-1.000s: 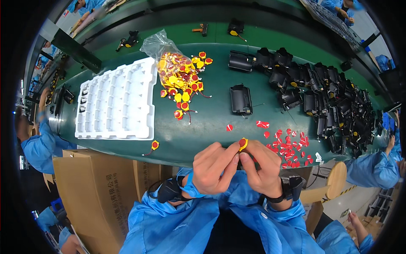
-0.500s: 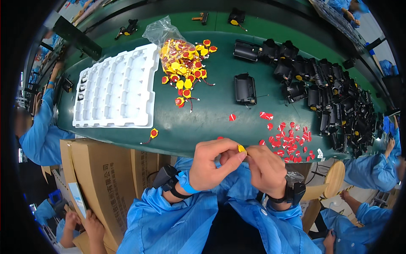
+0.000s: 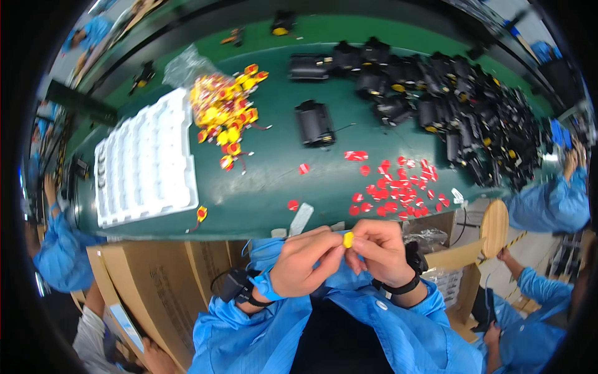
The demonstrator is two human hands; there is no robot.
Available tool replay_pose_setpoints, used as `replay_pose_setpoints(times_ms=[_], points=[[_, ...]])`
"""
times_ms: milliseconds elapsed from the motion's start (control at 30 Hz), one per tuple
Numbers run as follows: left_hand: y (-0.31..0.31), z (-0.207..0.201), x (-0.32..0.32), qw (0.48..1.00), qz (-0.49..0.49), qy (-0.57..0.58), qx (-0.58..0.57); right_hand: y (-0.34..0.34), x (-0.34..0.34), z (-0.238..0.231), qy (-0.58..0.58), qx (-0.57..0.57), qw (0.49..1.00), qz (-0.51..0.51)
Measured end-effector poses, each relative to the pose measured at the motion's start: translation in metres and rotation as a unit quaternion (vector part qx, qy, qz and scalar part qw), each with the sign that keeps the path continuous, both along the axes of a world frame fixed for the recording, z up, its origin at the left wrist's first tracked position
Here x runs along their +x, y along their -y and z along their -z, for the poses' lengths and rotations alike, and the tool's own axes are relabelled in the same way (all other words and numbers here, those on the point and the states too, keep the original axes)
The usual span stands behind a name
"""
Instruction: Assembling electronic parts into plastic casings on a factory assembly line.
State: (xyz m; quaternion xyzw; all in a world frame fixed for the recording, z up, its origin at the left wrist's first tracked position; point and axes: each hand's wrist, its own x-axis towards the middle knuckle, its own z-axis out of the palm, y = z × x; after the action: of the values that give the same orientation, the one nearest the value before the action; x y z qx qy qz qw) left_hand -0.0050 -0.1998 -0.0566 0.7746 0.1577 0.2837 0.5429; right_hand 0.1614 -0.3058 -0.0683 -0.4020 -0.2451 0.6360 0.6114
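So, you had both hands up close to your body, just off the near edge of the green counter [image 3: 268, 193]. Your left hand [image 3: 309, 260] and right hand [image 3: 381, 252] were pinching the same small yellow piece [image 3: 348, 239], which sat right between your fingertips. Your fingers covered part of it, so I couldn't make out the whole shape. A pale strip [image 3: 301, 218] was just past your left hand, with a lone red disc [image 3: 293, 205] beside it. More red discs [image 3: 405, 187] were scattered along the near right part of the counter. Farther off, one black holder [image 3: 314, 123] lay by itself around the middle, and you had a big heap of black holders [image 3: 486, 118] to the right. Over on the left was a white tray [image 3: 191, 181], with yellow-and-red pieces [image 3: 227, 118] piled next to it by a clear bag [image 3: 187, 66]. Oh, and a single wired piece [image 3: 201, 214] lay near the tray's near right corner.
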Motion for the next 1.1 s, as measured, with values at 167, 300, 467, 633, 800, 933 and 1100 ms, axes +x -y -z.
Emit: replay_pose_setpoints(times_ms=[167,300,467,633,800,933,1100], points=[[-0.008,-0.005,0.010,0.994,-0.030,0.008,0.101,0.024,0.019,0.003,-0.283,0.100,0.953,0.047],[-0.023,-0.024,0.046,0.928,-0.041,-0.083,0.360,0.062,0.049,0.004,-0.170,0.126,0.950,0.229],[-0.054,-0.010,0.100,0.792,0.133,-0.307,0.511,0.071,0.055,0.009,-0.107,0.115,0.949,0.274],[-0.084,-0.031,0.090,0.826,0.217,-0.358,0.377,0.069,0.053,0.010,-0.038,0.123,0.946,0.296],[-0.079,-0.055,0.011,0.933,0.011,-0.221,0.285,0.055,0.060,0.009,0.021,0.134,0.939,0.316],[-0.062,-0.060,-0.042,0.955,-0.109,-0.152,0.232,0.036,0.072,0.006,0.076,0.157,0.929,0.326],[-0.044,-0.024,-0.012,0.978,-0.068,-0.033,0.196,-0.002,0.064,0.005,0.092,0.176,0.947,0.251]])
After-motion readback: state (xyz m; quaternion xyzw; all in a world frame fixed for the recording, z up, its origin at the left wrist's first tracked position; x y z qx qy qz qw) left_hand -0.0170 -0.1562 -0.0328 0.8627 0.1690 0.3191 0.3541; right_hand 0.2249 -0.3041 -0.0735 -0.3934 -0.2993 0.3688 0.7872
